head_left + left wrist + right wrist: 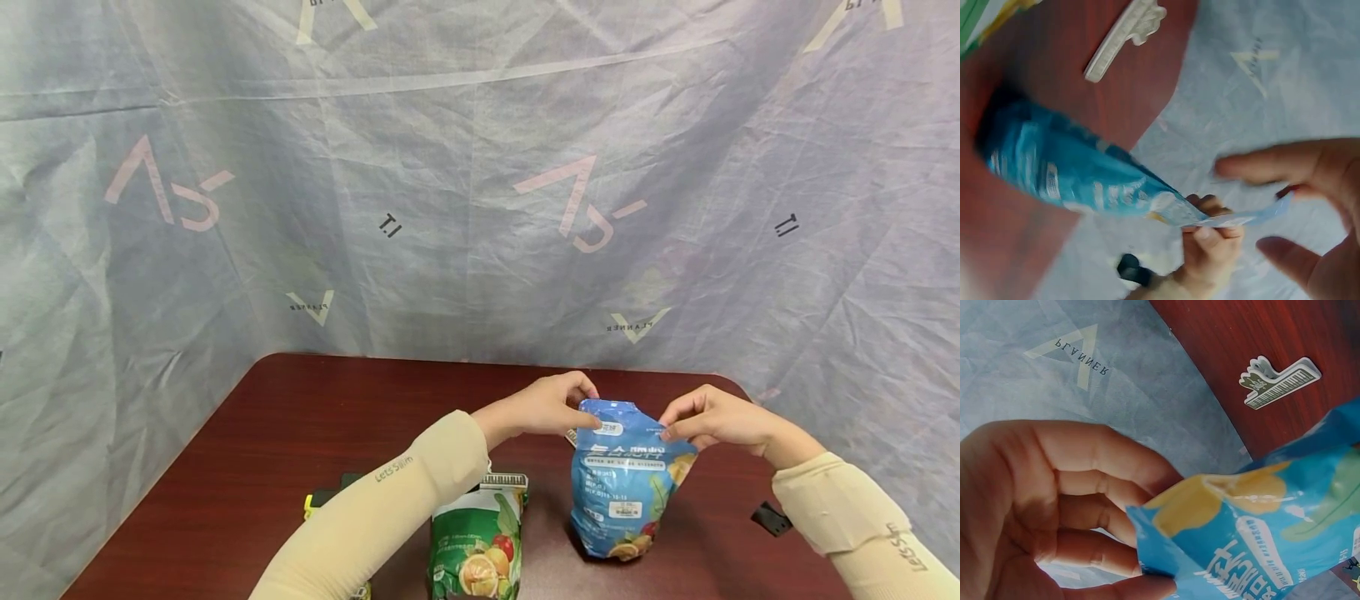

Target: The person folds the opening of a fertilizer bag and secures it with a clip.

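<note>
A blue bag of fertilizer (618, 492) stands upright on the table, its top narrowed to a flat strip. My right hand (712, 421) pinches the upper right corner between thumb and fingers; the same hand (1079, 512) shows large in the right wrist view. My left hand (551, 404) is at the upper left corner. In the left wrist view, the thumb and forefinger of this hand (1316, 206) are spread apart, with the end of the strip between them. A pale clip with a piano-key pattern (1282, 381) lies on the table behind the bag.
A green bag with fruit pictures (480, 542) is left of the blue one, a keyboard-patterned clip (504, 480) at its top. Near my left sleeve is a black and yellow item (322, 498). A small black object (771, 518) lies by my right forearm. Grey cloth (480, 208) hangs behind the table.
</note>
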`<state>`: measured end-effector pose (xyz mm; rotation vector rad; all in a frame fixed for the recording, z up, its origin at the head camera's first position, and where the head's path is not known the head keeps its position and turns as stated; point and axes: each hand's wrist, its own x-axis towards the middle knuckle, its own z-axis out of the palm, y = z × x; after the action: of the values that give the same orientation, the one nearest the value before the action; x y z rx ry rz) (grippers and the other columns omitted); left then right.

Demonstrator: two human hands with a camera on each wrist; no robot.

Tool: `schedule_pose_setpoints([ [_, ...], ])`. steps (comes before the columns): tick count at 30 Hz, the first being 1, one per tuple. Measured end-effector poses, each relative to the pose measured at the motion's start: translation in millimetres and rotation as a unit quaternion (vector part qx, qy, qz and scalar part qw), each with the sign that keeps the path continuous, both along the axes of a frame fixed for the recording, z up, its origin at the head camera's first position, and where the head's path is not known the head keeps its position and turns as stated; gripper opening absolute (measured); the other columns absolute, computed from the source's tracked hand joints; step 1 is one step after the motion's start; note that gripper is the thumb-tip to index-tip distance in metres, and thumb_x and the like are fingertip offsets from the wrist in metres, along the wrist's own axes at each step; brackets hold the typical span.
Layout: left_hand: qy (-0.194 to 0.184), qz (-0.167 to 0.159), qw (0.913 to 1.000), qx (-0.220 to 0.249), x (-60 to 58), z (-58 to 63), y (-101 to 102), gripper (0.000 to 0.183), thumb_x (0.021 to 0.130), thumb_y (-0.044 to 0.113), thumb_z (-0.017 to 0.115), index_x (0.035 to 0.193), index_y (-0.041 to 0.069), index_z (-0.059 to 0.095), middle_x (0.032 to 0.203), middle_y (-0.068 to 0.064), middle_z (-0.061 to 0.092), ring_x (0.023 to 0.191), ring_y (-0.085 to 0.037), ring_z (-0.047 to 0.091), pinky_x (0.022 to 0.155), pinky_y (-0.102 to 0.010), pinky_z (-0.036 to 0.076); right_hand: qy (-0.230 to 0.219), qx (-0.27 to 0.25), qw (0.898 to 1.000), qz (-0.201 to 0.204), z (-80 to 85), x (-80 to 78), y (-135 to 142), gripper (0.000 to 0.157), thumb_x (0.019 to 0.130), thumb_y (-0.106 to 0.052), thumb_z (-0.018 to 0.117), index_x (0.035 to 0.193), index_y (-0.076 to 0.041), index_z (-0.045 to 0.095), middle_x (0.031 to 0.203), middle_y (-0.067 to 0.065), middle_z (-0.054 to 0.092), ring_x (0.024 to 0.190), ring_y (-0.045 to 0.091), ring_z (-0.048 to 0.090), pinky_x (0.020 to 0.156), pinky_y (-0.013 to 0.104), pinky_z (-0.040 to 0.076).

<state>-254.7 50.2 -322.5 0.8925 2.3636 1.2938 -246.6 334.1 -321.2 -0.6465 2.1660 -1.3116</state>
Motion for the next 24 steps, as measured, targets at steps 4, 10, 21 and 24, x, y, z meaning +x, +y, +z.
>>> schedule_pose_setpoints([
  [4, 0.233, 0.019, 0.9665, -0.107, 16.0, 1.2, 1.3, 0.043, 0.084, 0.028, 0.066, 0.122, 0.013, 0.051, 0.121, 0.0, 0.055, 0.106, -0.008, 0.051, 0.087, -0.02, 0.043, -0.006, -0.007, 1.0, 0.0, 0.2, 0.6, -0.2, 0.021, 0.09, -0.007, 0.056, 0.099, 0.01, 0.063, 0.079, -0.001, 0.063, 0.062, 0.008, 0.048, 0.061, 0.031, 0.051],
  [10, 0.513, 0.028, 0.8234, -0.241, 39.8, -6.1, 5.9, 0.055, 0.088, 0.035, 0.058, 0.135, 0.01, 0.044, 0.137, -0.006, 0.043, 0.127, -0.024, 0.038, 0.1, -0.034, 0.036, -0.007, -0.019, 1.0, 0.003, 0.6, 2.1, -0.4, 0.018, 0.091, -0.005, 0.054, 0.098, 0.008, 0.064, 0.081, 0.0, 0.064, 0.065, 0.008, 0.053, 0.062, 0.034, 0.052],
  [21, 0.638, 0.034, 0.6938, -0.332, 55.7, -32.4, 8.2, 0.058, 0.093, 0.035, 0.051, 0.141, 0.009, 0.035, 0.146, -0.009, 0.03, 0.136, -0.034, 0.016, 0.103, -0.047, 0.029, -0.005, -0.017, 1.0, 0.001, 0.5, 2.9, -0.5, 0.018, 0.091, -0.005, 0.053, 0.098, 0.007, 0.064, 0.085, 0.003, 0.066, 0.069, 0.01, 0.057, 0.063, 0.036, 0.053],
  [24, 0.655, 0.044, 0.6729, -0.341, 56.8, -40.1, 8.1, 0.054, 0.095, 0.033, 0.047, 0.142, 0.009, 0.034, 0.147, -0.01, 0.028, 0.136, -0.029, 0.018, 0.104, -0.047, 0.028, -0.003, -0.015, 1.0, -0.001, 0.1, 2.8, -0.1, 0.018, 0.091, -0.005, 0.053, 0.099, 0.007, 0.064, 0.085, 0.003, 0.066, 0.07, 0.01, 0.057, 0.063, 0.037, 0.053],
])
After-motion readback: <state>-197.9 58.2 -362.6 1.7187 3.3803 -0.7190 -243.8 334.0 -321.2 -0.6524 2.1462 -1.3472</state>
